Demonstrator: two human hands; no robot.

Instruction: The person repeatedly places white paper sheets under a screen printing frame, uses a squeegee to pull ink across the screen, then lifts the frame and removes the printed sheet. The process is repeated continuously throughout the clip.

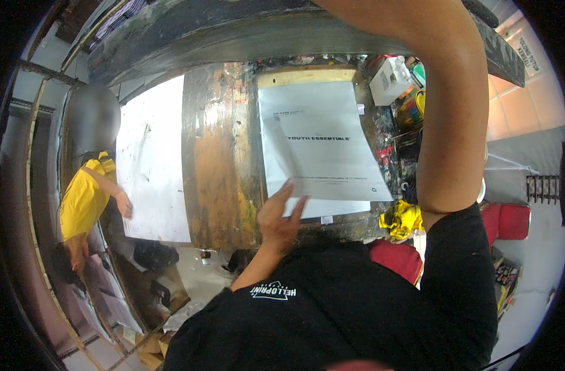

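A pale printed sheet [323, 157] with dark lettering lies on a paint-stained table [217, 154]. Its lower right corner juts past the white layer [341, 208] beneath. My left hand [281, 216] is at the sheet's lower left edge, thumb and fingers apart, with the fingertips over the paper. Whether they touch it I cannot make out. A faint slanting shadow or fold runs up from the fingertips. My right arm [452, 123] reaches up past the table's right side and out at the top edge, so the right hand is out of the picture.
A pale wooden bar [307, 76] borders the sheet's far edge. Beyond runs a thick dark beam [233, 40]. At right stand a white container [389, 81], paint cans and a yellow cloth [401, 221]. A person in yellow [87, 198] rests a hand by a large white sheet [152, 167].
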